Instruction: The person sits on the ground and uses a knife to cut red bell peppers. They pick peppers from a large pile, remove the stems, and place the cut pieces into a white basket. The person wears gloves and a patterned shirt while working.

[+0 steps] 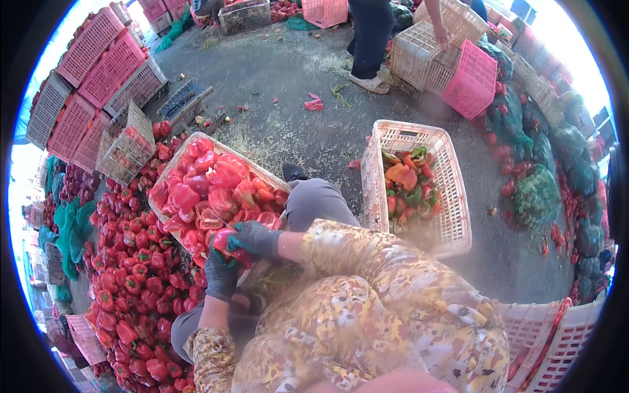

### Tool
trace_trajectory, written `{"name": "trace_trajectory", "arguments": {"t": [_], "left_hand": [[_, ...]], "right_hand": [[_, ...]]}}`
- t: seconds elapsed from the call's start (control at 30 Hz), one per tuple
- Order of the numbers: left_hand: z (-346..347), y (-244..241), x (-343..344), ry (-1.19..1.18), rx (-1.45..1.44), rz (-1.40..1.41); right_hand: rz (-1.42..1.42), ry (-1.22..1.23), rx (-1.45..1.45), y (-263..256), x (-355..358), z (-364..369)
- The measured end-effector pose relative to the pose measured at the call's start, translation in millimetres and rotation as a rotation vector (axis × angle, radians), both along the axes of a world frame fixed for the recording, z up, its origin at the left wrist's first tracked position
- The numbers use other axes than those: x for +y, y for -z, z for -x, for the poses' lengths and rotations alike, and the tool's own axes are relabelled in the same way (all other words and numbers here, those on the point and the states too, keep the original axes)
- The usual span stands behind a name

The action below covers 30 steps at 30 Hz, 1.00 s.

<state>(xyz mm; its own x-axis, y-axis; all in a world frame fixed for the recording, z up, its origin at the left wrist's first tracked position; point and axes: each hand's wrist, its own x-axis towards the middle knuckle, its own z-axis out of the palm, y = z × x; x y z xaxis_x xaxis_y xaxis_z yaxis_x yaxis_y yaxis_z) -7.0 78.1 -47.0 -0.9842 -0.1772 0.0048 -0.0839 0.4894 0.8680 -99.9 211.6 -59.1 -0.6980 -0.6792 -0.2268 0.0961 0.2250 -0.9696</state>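
Observation:
My left hand (221, 279), in a dark glove with green at the fingers, grips a red bell pepper (224, 239) from below. Against the same pepper is my gloved right hand (258, 239), its fingers curled. A thin blade-like tool (225, 222) sticks out from the right fingertips; its handle is hidden in the glove. Both hands are over the near edge of a plastic crate (263, 175) heaped with red peppers (228, 169), some of them cut open with pale insides showing.
Whole red peppers (142, 275) form a large pile at left. A pale crate (457, 196) at right holds pepper pieces (405, 179) and green stems. Stacked crates (91, 64) stand far left. A person's leg (371, 42) is beside more crates (469, 78). Seeds litter the floor (275, 123).

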Motion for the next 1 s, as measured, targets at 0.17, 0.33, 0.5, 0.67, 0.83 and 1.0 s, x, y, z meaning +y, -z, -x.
{"name": "trace_trajectory", "arguments": {"t": [0.17,0.33,0.5,0.67,0.83,1.0], "left_hand": [[-2.7,-3.7,-6.6,0.029,0.063,0.337],[6.6,-23.5,10.5,0.001,-0.007,0.42],[-10.8,-19.7,9.8,-0.111,0.038,0.449],[-13.2,-8.2,-2.4,-0.156,0.072,0.28],[-28.5,-6.5,-10.9,-0.16,-0.002,0.357],[-40.2,-8.4,-32.8,0.01,0.007,0.53]], "right_hand": [[-0.027,-0.164,0.257,12.3,-6.4,5.2],[0.191,0.091,-0.723,-28.4,20.5,4.6],[0.193,0.139,-0.613,-14.7,17.4,-3.6],[0.282,0.074,-0.666,-8.7,18.0,-9.2],[0.158,0.002,-0.536,-24.3,8.1,-19.2],[0.152,-0.005,-0.767,-23.0,6.0,-22.2]]}}
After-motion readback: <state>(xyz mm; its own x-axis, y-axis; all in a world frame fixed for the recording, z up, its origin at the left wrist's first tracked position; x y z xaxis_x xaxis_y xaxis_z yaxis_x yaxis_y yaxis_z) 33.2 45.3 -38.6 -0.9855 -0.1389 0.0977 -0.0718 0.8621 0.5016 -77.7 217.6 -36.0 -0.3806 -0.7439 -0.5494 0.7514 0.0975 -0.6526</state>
